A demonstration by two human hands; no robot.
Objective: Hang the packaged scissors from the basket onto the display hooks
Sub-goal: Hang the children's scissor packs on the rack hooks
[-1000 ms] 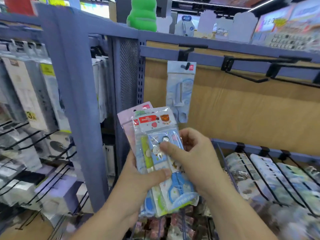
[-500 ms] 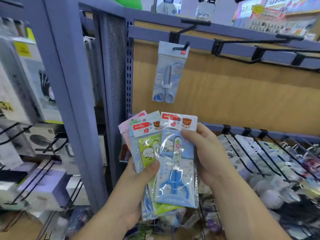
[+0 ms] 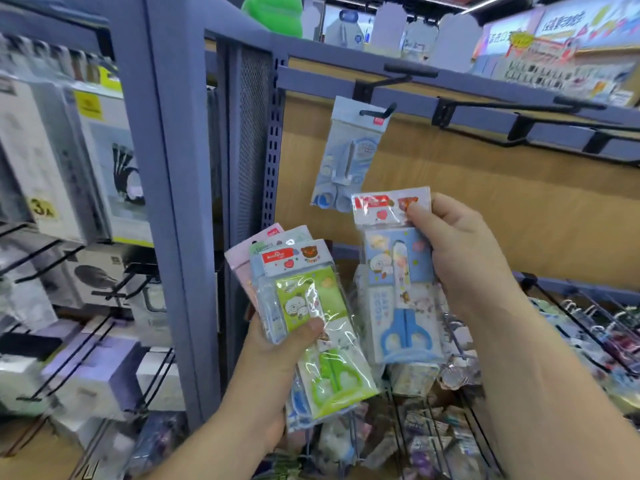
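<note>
Right grip (image 3: 464,258) pinches blue scissors pack (image 3: 398,299) before wooden backboard (image 3: 519,209).

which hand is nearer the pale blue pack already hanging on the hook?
Right. The right hand, pinching the blue scissors pack, sits just right of and below the hanging pack; the left hand, gripping the stack, is well below it.
</note>
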